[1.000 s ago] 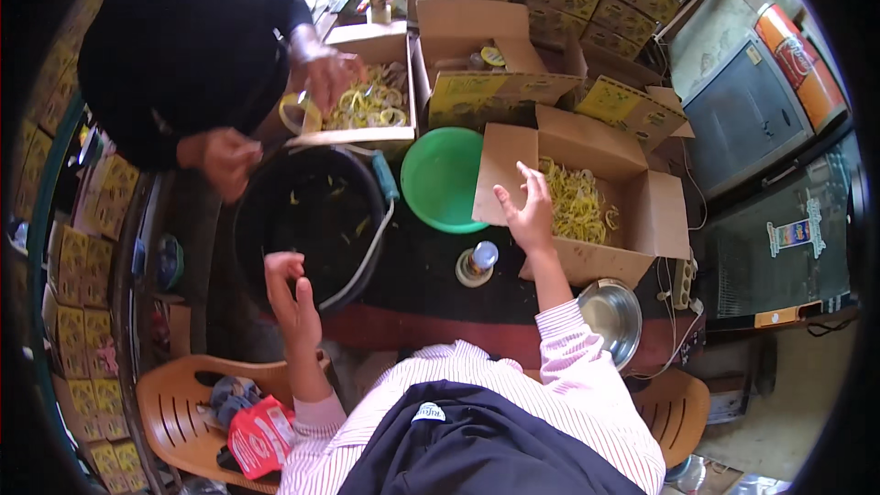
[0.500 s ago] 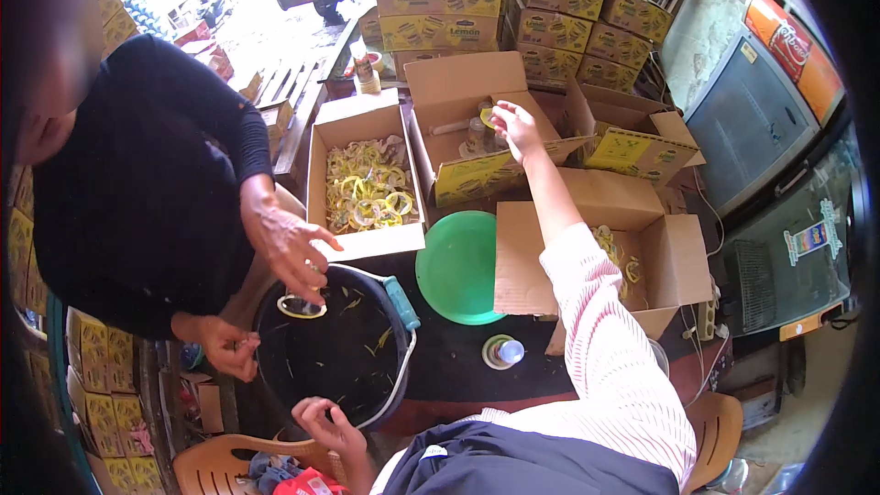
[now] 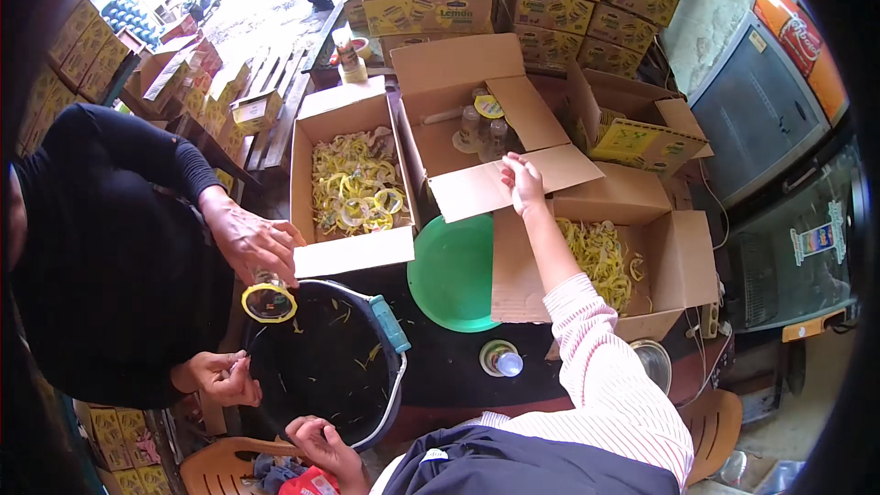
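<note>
My right hand (image 3: 524, 185) reaches forward over the front flap of an open cardboard box (image 3: 467, 199). Its fingers are loosely bent, with nothing visible in them. Inside that box stand several clear plastic cups, one with a yellow lid (image 3: 489, 106). My left hand (image 3: 323, 446) hovers at the near rim of a dark bucket (image 3: 401, 376), fingers half curled and holding nothing I can see. Across the bucket, a co-worker's hand (image 3: 261, 243) holds a clear cup with a yellow rim (image 3: 269, 303). The co-worker's other hand (image 3: 220, 378) is pinched beside the bucket.
A box of yellow ring-like strips (image 3: 357, 183) stands left of the cup box; another with similar strips (image 3: 596, 261) is by my right forearm. Between them sits a green basin (image 3: 449, 275). A small bottle (image 3: 507, 364) stands nearby. Stacked cartons (image 3: 426, 14) rise behind.
My right hand has let go of the yellow-lidded cup, now in the box, and drawn back to the flap. The co-worker's cup has moved left, off the bucket's middle.
</note>
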### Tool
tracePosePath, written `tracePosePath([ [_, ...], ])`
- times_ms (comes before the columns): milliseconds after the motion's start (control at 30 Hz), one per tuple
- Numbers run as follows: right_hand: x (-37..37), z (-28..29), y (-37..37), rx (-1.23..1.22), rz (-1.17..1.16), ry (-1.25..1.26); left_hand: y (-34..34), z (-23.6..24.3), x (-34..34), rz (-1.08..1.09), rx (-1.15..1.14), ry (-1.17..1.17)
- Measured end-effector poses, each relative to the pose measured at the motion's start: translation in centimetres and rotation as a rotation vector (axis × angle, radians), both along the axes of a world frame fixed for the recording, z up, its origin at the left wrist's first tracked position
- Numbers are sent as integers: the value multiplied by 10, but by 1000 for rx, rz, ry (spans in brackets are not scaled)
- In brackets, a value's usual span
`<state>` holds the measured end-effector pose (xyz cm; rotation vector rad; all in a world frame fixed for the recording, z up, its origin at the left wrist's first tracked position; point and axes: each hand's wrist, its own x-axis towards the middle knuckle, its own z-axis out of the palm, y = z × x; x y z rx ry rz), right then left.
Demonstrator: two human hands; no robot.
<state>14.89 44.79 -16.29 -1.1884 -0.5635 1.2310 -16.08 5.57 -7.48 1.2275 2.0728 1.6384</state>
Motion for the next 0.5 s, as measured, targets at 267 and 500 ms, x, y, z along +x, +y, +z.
tracePosePath([
  [267, -11, -25, 77, 455, -178, -1364, 1, -3, 2, 36, 81, 15],
  [500, -7, -22, 96, 43, 112, -1964, -1, -2, 0, 77, -7, 36],
])
